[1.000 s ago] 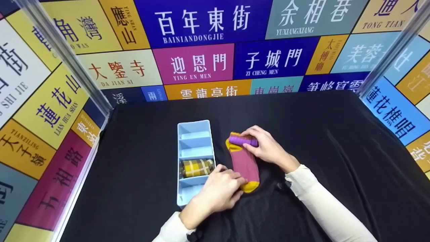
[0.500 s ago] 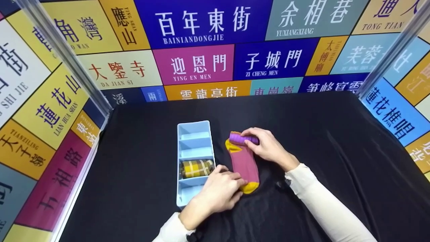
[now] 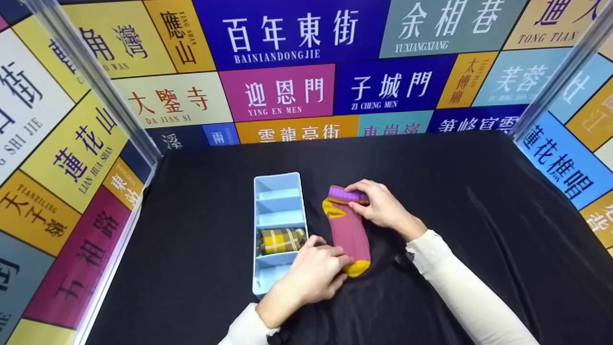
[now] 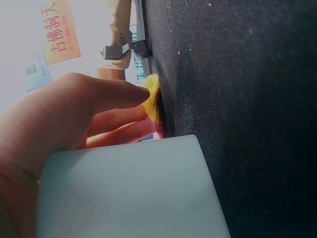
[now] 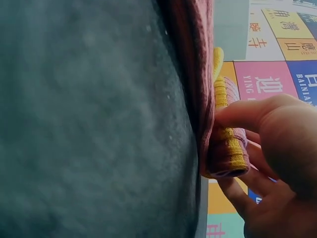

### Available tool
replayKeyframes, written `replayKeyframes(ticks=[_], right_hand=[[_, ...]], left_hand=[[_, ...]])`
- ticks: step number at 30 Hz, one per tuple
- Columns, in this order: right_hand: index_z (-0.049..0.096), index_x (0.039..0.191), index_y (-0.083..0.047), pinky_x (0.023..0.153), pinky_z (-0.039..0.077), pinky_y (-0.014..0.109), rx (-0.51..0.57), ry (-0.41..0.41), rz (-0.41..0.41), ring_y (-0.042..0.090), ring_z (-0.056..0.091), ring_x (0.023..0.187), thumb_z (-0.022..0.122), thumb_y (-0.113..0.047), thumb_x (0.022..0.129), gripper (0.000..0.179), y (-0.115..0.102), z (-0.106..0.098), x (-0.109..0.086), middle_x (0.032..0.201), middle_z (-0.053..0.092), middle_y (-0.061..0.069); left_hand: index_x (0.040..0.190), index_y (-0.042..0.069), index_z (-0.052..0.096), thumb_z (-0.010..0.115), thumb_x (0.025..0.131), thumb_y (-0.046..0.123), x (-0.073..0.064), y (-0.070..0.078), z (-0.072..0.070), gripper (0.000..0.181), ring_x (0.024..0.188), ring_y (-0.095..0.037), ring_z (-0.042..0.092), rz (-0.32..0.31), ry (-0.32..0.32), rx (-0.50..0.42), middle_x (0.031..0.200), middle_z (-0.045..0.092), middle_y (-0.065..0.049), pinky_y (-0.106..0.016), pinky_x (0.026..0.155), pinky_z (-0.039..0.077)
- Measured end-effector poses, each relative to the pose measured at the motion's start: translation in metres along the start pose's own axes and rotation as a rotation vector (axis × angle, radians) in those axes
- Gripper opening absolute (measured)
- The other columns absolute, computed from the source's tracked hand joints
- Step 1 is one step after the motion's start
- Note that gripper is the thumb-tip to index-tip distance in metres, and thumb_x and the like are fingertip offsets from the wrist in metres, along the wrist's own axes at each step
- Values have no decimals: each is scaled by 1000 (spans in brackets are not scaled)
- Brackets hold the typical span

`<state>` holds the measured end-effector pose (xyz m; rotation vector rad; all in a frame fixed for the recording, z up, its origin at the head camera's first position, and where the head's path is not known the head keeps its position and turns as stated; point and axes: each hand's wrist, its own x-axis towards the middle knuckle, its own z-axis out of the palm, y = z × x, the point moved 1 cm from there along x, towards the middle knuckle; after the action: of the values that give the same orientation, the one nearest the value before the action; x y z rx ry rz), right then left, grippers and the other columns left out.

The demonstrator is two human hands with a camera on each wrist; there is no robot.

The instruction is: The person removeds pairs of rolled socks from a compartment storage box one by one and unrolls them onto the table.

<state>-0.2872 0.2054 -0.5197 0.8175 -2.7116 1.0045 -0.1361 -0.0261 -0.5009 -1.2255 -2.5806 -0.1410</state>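
A pink sock [image 3: 348, 232] with yellow heel and toe lies lengthwise on the black cloth in the head view. Its purple cuff end [image 3: 341, 193] is rolled up at the far end. My right hand [image 3: 383, 206] holds that roll between thumb and fingers. Yellow and purple bands of the roll [image 5: 230, 148] show in the right wrist view, above stacked pink layers. At the near end, my left hand [image 3: 318, 268] rests its fingertips on the yellow toe [image 3: 357, 268]. In the left wrist view, thumb and fingers [image 4: 119, 94] touch the toe, fairly straight.
Left of the sock stands a light blue divided box [image 3: 255, 211]. One of its compartments holds a rolled yellow-and-brown plaid item [image 3: 281, 240]. My left forearm crosses the box's near corner. Printed sign panels [image 3: 275, 91] wall the black-covered table [image 3: 201, 215] at back and sides.
The cuff roll has turned a little under my right fingers, and an orange-brown band now shows below the purple. My left hand stays at the toe.
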Motion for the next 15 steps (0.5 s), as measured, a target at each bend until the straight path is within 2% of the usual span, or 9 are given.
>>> replayKeyframes(ticks=[7,12,15], right_hand=[[71,123,-14,93,60,45,-1,-11,71,27,72,99,80,-19,99,27,1,-3,3,117,78,6],[73,125,-12,89,60,43,-5,-16,84,27,70,95,74,-22,104,23,3,-2,3,117,78,9],[73,126,-10,89,60,44,3,-26,84,28,70,95,76,-25,102,28,5,-1,4,117,78,10]], left_hand=[[110,27,80,78,94,37,1,1,-2,19,86,-11,75,-2,-19,19,95,73,10,-40,101,47],[110,28,80,77,94,38,1,1,-2,20,83,-13,74,-5,-16,29,96,73,9,-40,100,47],[110,28,79,77,94,39,1,1,-1,20,81,-14,74,-7,-22,34,96,72,8,-39,100,47]])
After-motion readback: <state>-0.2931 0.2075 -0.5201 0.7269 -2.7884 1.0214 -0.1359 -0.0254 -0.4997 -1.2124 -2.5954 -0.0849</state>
